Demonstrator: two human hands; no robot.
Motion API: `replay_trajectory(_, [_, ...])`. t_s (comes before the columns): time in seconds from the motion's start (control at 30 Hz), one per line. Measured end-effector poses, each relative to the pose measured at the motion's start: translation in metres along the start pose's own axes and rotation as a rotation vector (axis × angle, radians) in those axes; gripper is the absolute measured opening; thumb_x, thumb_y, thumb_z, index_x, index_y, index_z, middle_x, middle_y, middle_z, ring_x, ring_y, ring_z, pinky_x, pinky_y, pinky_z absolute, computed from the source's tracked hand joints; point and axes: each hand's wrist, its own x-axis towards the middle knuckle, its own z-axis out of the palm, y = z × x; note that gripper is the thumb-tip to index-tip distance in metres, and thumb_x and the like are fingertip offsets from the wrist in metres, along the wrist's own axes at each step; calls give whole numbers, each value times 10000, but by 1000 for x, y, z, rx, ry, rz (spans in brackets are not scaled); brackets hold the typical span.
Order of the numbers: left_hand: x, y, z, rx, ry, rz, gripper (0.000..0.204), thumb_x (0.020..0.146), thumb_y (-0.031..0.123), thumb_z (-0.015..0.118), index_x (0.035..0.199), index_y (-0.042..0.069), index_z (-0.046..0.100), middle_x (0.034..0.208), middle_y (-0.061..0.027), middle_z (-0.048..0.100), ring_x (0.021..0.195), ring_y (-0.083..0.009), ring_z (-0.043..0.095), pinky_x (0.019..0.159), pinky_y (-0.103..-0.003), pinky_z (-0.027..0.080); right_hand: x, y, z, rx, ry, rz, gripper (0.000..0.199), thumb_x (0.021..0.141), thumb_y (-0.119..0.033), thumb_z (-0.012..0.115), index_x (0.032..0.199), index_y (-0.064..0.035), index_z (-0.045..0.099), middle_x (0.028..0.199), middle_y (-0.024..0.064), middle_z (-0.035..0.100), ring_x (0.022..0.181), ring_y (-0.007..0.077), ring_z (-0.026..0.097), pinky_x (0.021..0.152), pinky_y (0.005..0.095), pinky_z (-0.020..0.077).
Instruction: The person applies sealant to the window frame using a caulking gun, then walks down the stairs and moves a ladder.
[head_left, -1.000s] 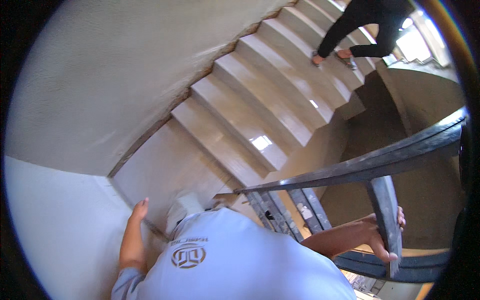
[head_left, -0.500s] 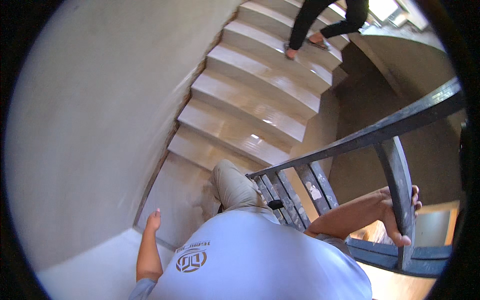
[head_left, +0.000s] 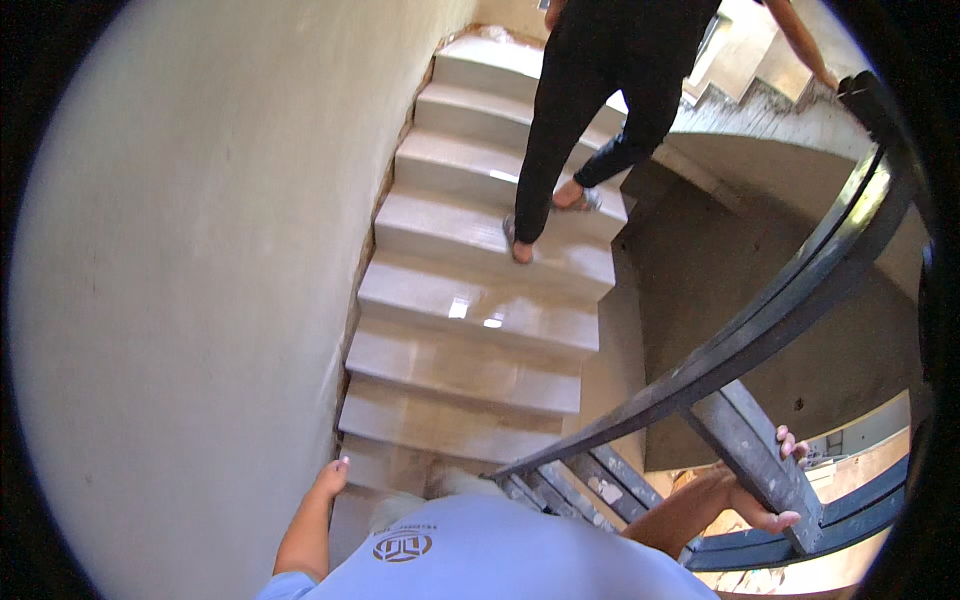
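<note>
My right hand (head_left: 765,500) is wrapped round a broad crossbar (head_left: 750,455) of a dark, scuffed ladder-like frame (head_left: 690,385). Its fingertips curl over the far edge while the thumb lies along the near side. The right forearm passes behind the frame's slats. Several more flat slats stand closer to my body, one with a pale patch. My left hand (head_left: 332,478) hangs low by the wall with no object visible in it. Only its thumb side shows, so its fingers are hidden.
Pale stone stairs (head_left: 470,335) rise ahead beside a grey plastered wall (head_left: 200,280). A person in black trousers (head_left: 590,90) and sandals stands higher up, one hand (head_left: 825,78) by the frame's upper end; contact is unclear. A dark stairwell (head_left: 730,260) lies at right.
The view has tilted up, showing more stairs and more of the person ahead. The frame now slants more steeply, its upper end in sight. My right hand keeps its grip on the crossbar.
</note>
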Motion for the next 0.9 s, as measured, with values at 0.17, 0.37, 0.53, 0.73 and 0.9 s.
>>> replay_trajectory(0.17, [50, 57, -64, -47, 71, -29, 632, 1025, 539, 405, 1219, -9, 651, 1200, -296, 655, 1193, -448, 594, 1029, -475, 459, -4, 11, 31, -70, -87, -45, 776, 838, -632, 559, 1214, 43, 502, 1111, 208, 498, 885, 271, 452, 818, 432, 384])
replay_trajectory(0.37, [89, 105, -98, 203, -104, 113, 700, 1015, 583, 367, 1280, -14, 620, 1293, -301, 607, 1261, -444, 551, 1075, -481, 424, -14, 17, 93, -146, -18, -72, 788, 831, -623, 566, 1266, 27, 465, 1144, 211, 504, 894, 265, 448, 816, 430, 381])
replay_trajectory(0.53, [207, 205, -116, 322, -196, 240, 803, 1008, 634, 308, 1339, -47, 577, 1389, -285, 548, 1317, -430, 511, 1126, -472, 391, -35, 35, 152, -104, -29, -84, 801, 781, -605, 630, 1260, 17, 472, 1107, 180, 474, 928, 263, 462, 852, 420, 378])
replay_trajectory(0.73, [301, 369, -129, 247, -190, 521, 694, 1031, 566, 344, 1322, -13, 593, 1336, -304, 575, 1266, -444, 542, 1079, -488, 425, -53, 64, 207, -158, -37, -286, 650, 794, -654, 667, 980, -31, 676, 912, 245, 677, 667, 384, 642, 659, 527, 534])
replay_trajectory(0.9, [351, 452, -148, 426, -237, 717, 624, 1028, 539, 380, 1244, 17, 645, 1255, -271, 635, 1190, -452, 584, 1033, -503, 458, -65, 118, 211, -239, 129, -471, 536, 756, -653, 693, 845, -126, 662, 750, 165, 612, 627, 321, 593, 544, 425, 473])
